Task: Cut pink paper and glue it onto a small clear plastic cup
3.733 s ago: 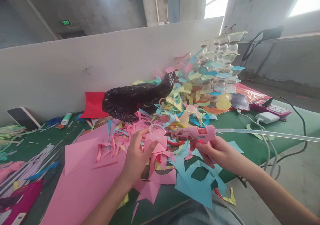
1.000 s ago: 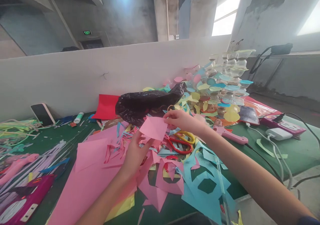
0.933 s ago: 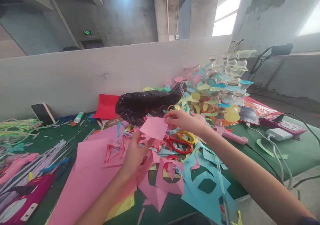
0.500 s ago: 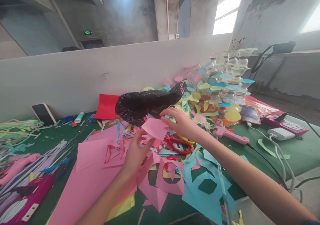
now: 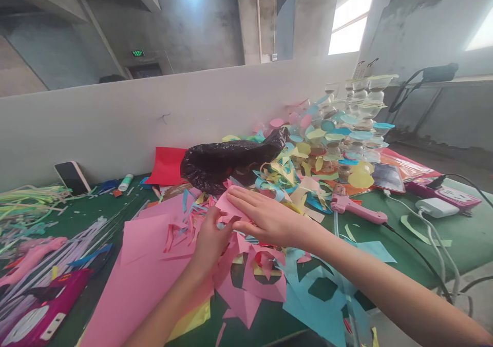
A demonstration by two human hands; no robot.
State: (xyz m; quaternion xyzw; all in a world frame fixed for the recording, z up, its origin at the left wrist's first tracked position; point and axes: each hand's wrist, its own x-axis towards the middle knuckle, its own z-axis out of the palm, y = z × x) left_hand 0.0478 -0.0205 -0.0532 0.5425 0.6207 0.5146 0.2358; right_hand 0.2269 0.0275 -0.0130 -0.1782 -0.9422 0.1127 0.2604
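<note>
My right hand (image 5: 265,216) lies flat, fingers stretched out, pressing down on a pink paper piece (image 5: 227,207) amid the pile of cut scraps. My left hand (image 5: 210,239) is just beneath it at the left, fingers curled round the lower edge of the same pink piece. A pink glue gun (image 5: 356,209) lies on the green table (image 5: 458,239) to the right of my right hand, untouched. Large pink sheets (image 5: 146,265) and blue cut-outs (image 5: 319,295) spread around both hands.
A black plastic bag (image 5: 231,162) lies behind the scraps. Stacked clear cups with coloured paper discs (image 5: 346,131) stand at the back right. A phone (image 5: 72,177) leans on the white partition. A tablet (image 5: 387,177), charger (image 5: 433,207) and cables lie right. Straws (image 5: 46,244) lie left.
The glue gun, held by my right hand 3.7 s ago, now lies on the table. In the last second my right hand lowered the lifted pink piece and flattened onto it.
</note>
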